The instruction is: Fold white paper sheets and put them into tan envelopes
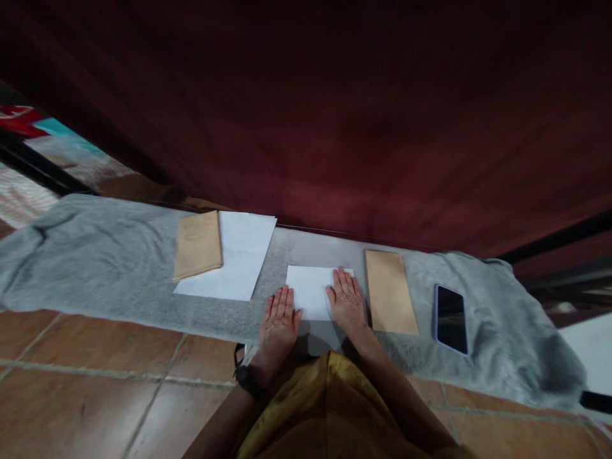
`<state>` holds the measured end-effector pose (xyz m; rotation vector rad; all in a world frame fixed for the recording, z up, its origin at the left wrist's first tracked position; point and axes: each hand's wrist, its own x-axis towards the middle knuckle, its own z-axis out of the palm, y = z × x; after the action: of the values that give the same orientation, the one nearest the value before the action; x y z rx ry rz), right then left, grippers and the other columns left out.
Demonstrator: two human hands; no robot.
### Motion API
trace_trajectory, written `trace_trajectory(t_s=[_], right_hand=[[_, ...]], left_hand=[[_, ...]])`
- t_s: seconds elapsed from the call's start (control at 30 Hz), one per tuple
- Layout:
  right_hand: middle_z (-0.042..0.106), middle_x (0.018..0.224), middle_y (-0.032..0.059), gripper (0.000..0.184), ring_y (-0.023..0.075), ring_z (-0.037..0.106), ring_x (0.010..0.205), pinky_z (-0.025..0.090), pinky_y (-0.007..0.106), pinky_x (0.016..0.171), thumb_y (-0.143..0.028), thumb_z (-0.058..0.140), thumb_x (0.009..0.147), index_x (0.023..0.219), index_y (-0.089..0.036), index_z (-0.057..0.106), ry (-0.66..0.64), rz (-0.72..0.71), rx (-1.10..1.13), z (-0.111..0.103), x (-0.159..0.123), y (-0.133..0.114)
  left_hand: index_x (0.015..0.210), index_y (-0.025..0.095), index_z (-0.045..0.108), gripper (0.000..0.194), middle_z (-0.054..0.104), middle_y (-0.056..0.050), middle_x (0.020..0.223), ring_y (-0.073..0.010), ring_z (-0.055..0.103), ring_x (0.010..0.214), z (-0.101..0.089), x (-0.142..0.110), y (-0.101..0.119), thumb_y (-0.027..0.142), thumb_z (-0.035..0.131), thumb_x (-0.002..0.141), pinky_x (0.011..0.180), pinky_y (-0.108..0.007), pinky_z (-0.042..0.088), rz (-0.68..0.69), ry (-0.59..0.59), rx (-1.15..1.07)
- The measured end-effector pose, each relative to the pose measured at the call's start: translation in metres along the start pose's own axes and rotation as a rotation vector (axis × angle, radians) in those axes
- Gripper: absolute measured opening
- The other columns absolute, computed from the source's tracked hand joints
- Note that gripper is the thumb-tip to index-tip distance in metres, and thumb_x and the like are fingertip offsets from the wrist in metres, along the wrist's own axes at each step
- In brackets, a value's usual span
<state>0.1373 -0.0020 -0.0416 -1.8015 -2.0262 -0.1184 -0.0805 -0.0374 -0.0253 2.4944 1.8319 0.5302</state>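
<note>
A small white sheet of paper (310,290) lies flat on the grey cloth in front of me; whether it is folded I cannot tell. My left hand (280,319) rests palm down at its left edge, fingers stretched out. On its right side my right hand (347,299) presses flat, covering that edge and the upper right corner. Just right of that hand lies a brown paper envelope or folded bag (391,292). To the left, larger white sheets (243,255) carry another stack of brown paper (198,245).
A phone (451,319) with a dark screen lies at the right on the grey cloth (109,255), which covers a long narrow surface. Behind it hangs a dark red curtain (325,140). Dark bars stand at both sides. Tiled floor (95,382) shows below.
</note>
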Motion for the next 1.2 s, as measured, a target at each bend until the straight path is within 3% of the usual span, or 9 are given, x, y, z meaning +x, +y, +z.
trace_trajectory(t_s=[0.13,0.27,0.4,0.6,0.83,1.2], right_hand=[[0.04,0.16,0.0186,0.056,0.0299,0.037,0.149,0.029,0.053,0.121,-0.035,0.037,0.108,0.158,-0.01,0.036,0.034,0.017,0.001,0.002,-0.002,0.002],[0.039,0.161,0.0184,0.057,0.0294,0.036,0.15,0.028,0.053,0.122,-0.035,0.035,0.108,0.159,-0.01,0.034,0.021,0.014,-0.006,0.001,-0.003,0.001],[0.039,0.161,0.0186,0.056,0.0296,0.035,0.15,0.028,0.051,0.121,-0.034,0.033,0.108,0.158,-0.008,0.036,-0.005,0.006,-0.018,-0.001,-0.003,0.002],[0.037,0.162,0.0206,0.056,0.0308,0.035,0.15,0.027,0.053,0.121,-0.033,0.031,0.108,0.158,-0.007,0.033,-0.04,0.014,-0.027,-0.006,-0.002,0.0],[0.034,0.164,0.017,0.055,0.0272,0.029,0.153,0.026,0.051,0.123,-0.028,0.028,0.109,0.16,-0.009,0.031,-0.133,-0.167,0.014,-0.016,-0.022,-0.013],[0.034,0.164,0.0174,0.058,0.0288,0.032,0.152,0.028,0.05,0.122,-0.032,0.034,0.108,0.161,-0.009,0.027,-0.063,-0.063,-0.039,-0.019,-0.035,-0.004]], left_hand=[[0.161,0.008,0.025,0.061,0.039,-0.02,0.16,-0.0322,0.034,0.151,-0.002,0.011,0.01,0.031,0.034,0.105,0.123,-0.056,0.031,-0.016,0.022,-0.002],[0.161,0.014,0.026,0.06,0.035,-0.012,0.164,-0.0258,0.029,0.154,0.001,0.026,0.031,0.033,0.035,0.105,0.125,-0.048,0.03,0.184,-0.06,-0.06],[0.158,0.012,0.033,0.058,0.037,-0.013,0.163,-0.0259,0.03,0.153,0.007,0.03,0.04,0.035,0.038,0.105,0.126,-0.049,0.028,0.292,-0.133,-0.073],[0.158,0.015,0.033,0.059,0.035,-0.013,0.165,-0.026,0.027,0.155,0.011,0.027,0.039,0.036,0.038,0.104,0.126,-0.051,0.024,0.29,-0.122,-0.081],[0.155,0.012,0.037,0.057,0.037,-0.013,0.164,-0.0262,0.025,0.155,0.012,0.027,0.04,0.032,0.04,0.101,0.127,-0.05,0.022,0.288,-0.146,-0.094],[0.156,0.014,0.037,0.057,0.034,-0.012,0.165,-0.0264,0.024,0.156,0.012,0.026,0.041,0.037,0.041,0.104,0.127,-0.05,0.023,0.281,-0.131,-0.094]])
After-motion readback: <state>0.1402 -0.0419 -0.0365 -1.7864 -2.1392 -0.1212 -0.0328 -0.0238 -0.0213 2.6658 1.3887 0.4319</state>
